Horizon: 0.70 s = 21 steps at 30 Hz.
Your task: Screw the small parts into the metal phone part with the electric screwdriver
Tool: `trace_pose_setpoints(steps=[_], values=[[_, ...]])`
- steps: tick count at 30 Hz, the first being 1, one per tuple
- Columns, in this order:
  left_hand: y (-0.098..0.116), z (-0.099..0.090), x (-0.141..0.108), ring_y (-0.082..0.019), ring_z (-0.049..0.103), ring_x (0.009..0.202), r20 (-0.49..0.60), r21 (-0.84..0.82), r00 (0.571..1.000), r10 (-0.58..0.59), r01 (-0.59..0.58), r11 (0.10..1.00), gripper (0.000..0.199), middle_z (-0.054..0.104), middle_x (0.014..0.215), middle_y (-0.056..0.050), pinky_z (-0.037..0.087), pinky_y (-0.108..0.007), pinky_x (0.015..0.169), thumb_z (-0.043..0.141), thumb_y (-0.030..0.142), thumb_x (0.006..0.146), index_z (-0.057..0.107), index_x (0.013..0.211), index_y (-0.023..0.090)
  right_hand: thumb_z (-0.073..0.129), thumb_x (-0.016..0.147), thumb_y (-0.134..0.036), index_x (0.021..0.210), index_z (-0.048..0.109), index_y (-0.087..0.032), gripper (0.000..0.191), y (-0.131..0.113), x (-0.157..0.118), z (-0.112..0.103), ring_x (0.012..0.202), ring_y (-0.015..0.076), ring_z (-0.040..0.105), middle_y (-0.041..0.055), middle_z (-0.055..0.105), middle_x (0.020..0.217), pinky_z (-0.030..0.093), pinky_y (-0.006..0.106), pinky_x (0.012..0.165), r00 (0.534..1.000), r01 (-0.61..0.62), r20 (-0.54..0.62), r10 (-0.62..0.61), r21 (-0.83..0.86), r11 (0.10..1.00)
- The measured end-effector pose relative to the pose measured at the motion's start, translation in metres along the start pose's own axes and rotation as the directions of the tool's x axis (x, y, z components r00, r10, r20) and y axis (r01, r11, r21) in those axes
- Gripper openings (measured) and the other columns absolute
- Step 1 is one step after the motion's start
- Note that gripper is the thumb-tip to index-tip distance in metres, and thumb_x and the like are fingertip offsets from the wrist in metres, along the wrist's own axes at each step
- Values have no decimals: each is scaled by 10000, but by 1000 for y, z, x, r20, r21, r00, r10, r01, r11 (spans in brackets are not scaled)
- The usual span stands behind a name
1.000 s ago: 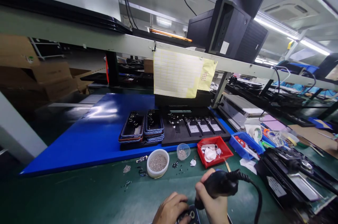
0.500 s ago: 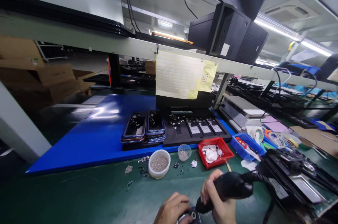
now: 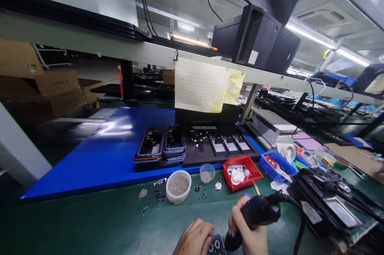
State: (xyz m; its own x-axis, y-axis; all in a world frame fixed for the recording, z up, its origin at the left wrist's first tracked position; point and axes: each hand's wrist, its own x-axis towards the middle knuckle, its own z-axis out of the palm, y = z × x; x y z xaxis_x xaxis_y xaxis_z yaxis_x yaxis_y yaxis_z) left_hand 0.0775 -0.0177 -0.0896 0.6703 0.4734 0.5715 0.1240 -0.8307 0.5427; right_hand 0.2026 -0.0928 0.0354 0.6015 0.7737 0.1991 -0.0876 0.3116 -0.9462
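Observation:
My right hand (image 3: 250, 235) is wrapped around a black electric screwdriver (image 3: 259, 211) with a cord at its back end. It points down, and its lower tip is cut off by the bottom edge, just right of a phone (image 3: 218, 243). Round camera rings show on the phone's back; the rest is hidden or out of frame. My left hand (image 3: 195, 239) rests over the phone's left side with fingers bent, holding it. A white bowl of tiny screws (image 3: 178, 187) and a clear cup of screws (image 3: 207, 174) stand beyond my hands.
Stacked phone frames (image 3: 150, 143) sit on a blue mat (image 3: 99, 155). Beside them, a black tray (image 3: 195, 161) carries three phone units. A red bin (image 3: 243, 173) and a blue bin (image 3: 277, 165) stand to the right, near black equipment (image 3: 315, 199). Loose screws (image 3: 143, 193) lie on the green bench.
The screwdriver has shifted slightly lower and its tip no longer overlaps the phone. More of the phone's camera rings show beside my left hand. The view has turned slightly.

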Motion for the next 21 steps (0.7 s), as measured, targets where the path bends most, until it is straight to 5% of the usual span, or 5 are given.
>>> trace_pose_setpoints(steps=[7, 16, 21], values=[[-4, 4, -3, -212, 602, 729, 20, 34, 999, 31, -31, 999, 224, 673, 882, -30, 489, -325, 628, 590, 130, 684, 479, 848, 234, 703, 748, -449, 739, 466, -202, 343, 0, -2, 7, 335, 64, 395, -95, 459, 402, 326, 162, 374, 997, -19, -76, 19, 0, 1000], [-5, 2, -2, -196, 605, 750, -9, 49, 988, 157, -156, 987, 188, 691, 956, -15, 496, -314, 631, 515, 109, 743, 550, 866, 246, 719, 723, -438, 712, 484, -211, 327, 1, -5, 7, 330, 69, 400, -90, 470, 392, 323, 166, 370, 995, -8, -102, 7, -14, 1000], [-2, -2, -1, -169, 603, 779, 26, 55, 989, 146, -147, 988, 260, 690, 994, 31, 487, -282, 675, 720, 148, 654, 541, 821, 237, 718, 698, -464, 713, 468, -217, 352, 10, -8, 6, 321, 82, 378, -88, 456, 388, 309, 191, 363, 990, -16, -141, 9, -47, 999]])
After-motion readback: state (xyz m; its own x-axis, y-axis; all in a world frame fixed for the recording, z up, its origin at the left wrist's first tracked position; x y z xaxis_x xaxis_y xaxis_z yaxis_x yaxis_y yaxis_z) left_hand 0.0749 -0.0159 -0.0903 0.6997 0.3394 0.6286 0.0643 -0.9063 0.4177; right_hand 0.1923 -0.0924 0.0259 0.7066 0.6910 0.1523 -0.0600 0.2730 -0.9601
